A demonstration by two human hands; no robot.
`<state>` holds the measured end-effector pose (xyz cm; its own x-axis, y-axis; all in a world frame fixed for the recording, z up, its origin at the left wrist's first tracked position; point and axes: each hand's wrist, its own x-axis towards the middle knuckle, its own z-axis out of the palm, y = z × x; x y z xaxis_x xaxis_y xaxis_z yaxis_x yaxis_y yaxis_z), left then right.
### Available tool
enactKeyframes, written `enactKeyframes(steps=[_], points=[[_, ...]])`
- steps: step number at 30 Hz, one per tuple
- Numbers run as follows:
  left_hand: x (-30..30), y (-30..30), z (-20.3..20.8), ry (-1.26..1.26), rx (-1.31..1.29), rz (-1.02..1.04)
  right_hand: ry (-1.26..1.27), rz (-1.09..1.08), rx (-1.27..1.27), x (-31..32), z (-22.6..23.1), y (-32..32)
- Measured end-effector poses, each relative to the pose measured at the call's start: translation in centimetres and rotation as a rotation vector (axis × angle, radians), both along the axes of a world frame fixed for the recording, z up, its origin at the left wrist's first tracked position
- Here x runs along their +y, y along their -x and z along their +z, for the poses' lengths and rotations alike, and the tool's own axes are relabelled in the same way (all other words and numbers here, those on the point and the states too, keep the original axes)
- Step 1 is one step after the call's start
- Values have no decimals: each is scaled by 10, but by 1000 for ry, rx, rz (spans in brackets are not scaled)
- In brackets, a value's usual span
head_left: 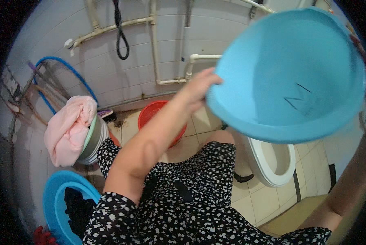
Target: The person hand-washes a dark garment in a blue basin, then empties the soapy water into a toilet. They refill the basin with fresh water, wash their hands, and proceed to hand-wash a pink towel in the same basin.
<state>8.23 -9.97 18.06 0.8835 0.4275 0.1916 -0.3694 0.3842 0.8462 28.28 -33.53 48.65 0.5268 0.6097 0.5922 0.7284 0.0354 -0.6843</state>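
The left hand [201, 85] grips one of two blue tubs [287, 81]; right hand's [363, 55] fingers, I can't tell. There's one red tub [149, 113].

L arm [150, 141] & R arm [348, 190] extd, L hand [199, 87] gripping.

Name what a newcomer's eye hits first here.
Most likely the big blue basin, raised at upper right with its rim in the left grip. Next, the pink cloth heaped atop a bucket at left, then the red tub near centre, partly behind the left forearm.
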Motion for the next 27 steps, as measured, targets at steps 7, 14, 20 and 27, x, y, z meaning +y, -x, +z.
enactKeyframes(steps=[7, 14, 20, 27], points=[[98, 204, -69, 84, 403, 623, 525, 453, 29, 129, -172, 103], [128, 251, -176, -44, 703, 756, 734, 504, 645, 233, -391, 62], [143, 278, -238, -39, 799, 885, 823, 354, 862, 290, -540, 86], [150, 264, -290, 5, 748, 767, 908, 296, 835, 271, -556, 82]])
